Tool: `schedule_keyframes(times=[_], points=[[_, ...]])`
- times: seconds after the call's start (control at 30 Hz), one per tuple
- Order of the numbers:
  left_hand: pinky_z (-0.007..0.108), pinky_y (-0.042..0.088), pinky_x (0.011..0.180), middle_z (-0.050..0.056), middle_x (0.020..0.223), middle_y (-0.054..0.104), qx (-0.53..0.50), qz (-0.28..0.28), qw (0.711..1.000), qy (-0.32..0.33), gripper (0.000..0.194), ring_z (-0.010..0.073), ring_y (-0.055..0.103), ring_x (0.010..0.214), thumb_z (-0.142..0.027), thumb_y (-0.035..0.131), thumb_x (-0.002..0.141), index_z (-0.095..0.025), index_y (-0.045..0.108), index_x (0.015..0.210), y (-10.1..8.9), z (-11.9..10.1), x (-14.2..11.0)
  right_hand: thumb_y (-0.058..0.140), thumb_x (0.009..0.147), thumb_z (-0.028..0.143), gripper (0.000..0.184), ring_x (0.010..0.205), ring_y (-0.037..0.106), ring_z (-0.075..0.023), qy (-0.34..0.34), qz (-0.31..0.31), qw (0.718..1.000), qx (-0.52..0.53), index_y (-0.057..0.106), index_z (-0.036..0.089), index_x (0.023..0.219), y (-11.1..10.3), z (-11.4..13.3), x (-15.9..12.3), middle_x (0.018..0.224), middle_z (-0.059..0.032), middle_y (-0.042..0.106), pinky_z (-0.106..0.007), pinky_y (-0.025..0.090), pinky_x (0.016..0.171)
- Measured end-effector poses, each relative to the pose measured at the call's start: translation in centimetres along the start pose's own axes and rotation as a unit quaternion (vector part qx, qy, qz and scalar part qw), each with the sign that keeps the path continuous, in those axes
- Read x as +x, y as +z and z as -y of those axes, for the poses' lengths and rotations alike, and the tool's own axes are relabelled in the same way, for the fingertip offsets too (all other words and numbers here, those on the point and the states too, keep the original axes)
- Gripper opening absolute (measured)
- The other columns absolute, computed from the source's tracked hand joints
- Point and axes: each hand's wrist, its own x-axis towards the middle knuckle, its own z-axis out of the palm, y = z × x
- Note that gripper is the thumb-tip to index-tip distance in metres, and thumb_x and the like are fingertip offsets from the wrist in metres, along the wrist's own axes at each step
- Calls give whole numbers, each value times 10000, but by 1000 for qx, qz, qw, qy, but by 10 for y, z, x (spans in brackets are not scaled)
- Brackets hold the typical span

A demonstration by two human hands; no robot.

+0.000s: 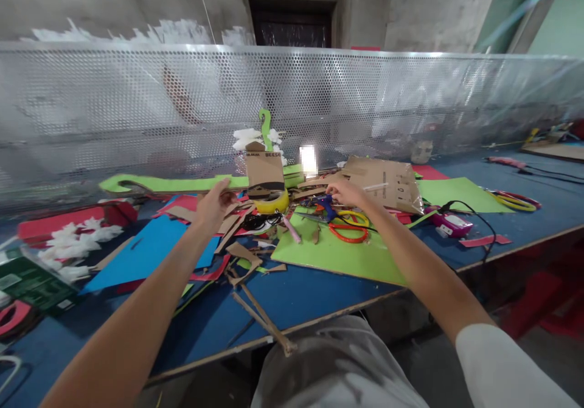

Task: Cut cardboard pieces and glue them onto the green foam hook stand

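My left hand (214,204) is closed at the lower edge of a long lime-green cardboard cutout (177,184) with a hooked left end. Behind the pile, a green hook shape (265,125) stands upright. A brown cardboard piece (264,168) stands before it, above a roll of yellow tape (272,202). My right hand (345,193) reaches into the scraps, fingers curled together, right beside a blue glue gun (326,206). What its fingertips grip, if anything, is hidden. Scissors with yellow and orange handles (349,233) lie just below, on a green sheet (310,253).
Cardboard scraps (244,253) cover the middle of the blue table (292,301). A blue sheet (146,244) and white foam-like pieces (84,238) lie left. To the right are a wrapped cardboard pack (387,180) and a corded purple device (451,224). A perforated metal screen (205,98) stands behind.
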Motion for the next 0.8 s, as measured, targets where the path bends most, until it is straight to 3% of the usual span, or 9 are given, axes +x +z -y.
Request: schedule_keyframes(times=[0.2,0.37,0.5,0.63,0.8], points=[[281,479,566,-31,588,495,13,20,1000,-7,283,132,497,538,-397,788,740,-223,569,705,4,1,-1,555,1028,348,292,958,708,-287,-18,11,999,-25,757,202,1180,1,4,-1,1127,-125,787,-325,479,775],[284,492,592,-22,595,545,13,6,1000,-27,284,135,516,549,-402,810,718,-213,599,725,3,6,-1,637,948,647,551,1011,715,-338,-47,22,997,-56,713,208,1272,3,18,-7,1234,-164,764,-349,489,767],[303,511,627,-14,621,578,32,14,999,-22,306,137,529,557,-429,815,710,-205,610,739,2,10,-1,665,947,602,543,1028,722,-360,-16,53,997,-51,695,195,1306,4,25,-7,1261,-185,752,-353,495,750],[284,483,587,-6,663,616,28,25,999,-19,334,122,517,549,-445,839,686,-196,627,751,0,12,1,677,974,462,455,1005,737,-312,-9,75,997,-30,675,201,1347,-3,16,-8,1232,-160,762,-334,515,764],[270,481,557,-1,614,590,44,39,997,-51,348,137,545,559,-487,834,706,-198,640,724,-5,16,7,780,892,382,500,1171,699,-272,-95,140,985,44,687,252,1366,-14,-2,-9,1370,-100,716,-314,549,889]])
